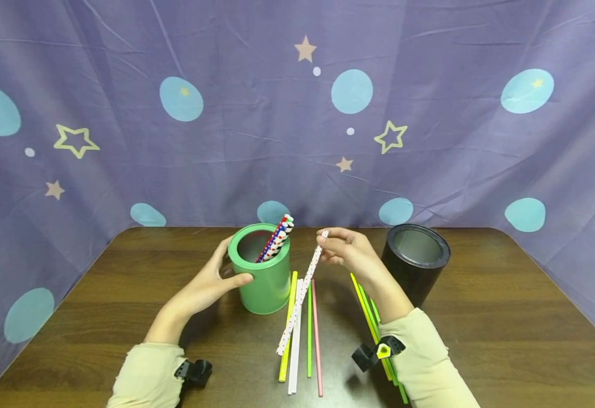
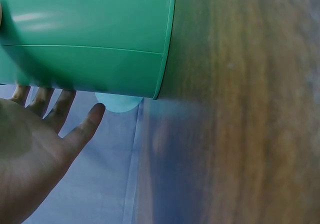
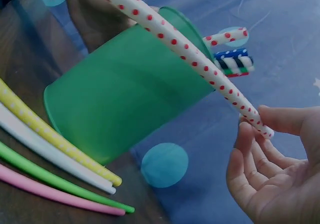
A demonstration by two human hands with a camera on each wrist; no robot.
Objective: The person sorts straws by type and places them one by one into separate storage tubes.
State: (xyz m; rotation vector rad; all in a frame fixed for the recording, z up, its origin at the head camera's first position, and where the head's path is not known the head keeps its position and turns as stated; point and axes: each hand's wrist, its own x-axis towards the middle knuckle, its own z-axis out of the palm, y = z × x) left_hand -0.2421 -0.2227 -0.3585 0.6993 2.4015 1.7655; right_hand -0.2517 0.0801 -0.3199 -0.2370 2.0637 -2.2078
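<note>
My left hand [image 1: 200,294] holds the side of a green cylindrical container [image 1: 264,292], its thumb on the near side and fingers round the back. In the left wrist view, some of that hand's fingertips go behind the green wall. Several patterned paper straws [image 1: 279,239] lean inside the container, their tops above the rim. My right hand [image 1: 356,255] pinches the upper end of a white straw with red dots [image 3: 186,51] between thumb and fingers. This straw slants down to the left, beside the container and above the straws lying on the table.
On the wooden table [image 1: 501,328], yellow [image 1: 284,362], white [image 1: 294,368], green [image 1: 309,345] and pink [image 1: 318,351] straws lie in front of the hands. More yellow and green straws [image 1: 366,309] lie under the right forearm. A black cylindrical container [image 1: 409,283] stands at the right. Behind hangs a purple patterned cloth [image 1: 256,113].
</note>
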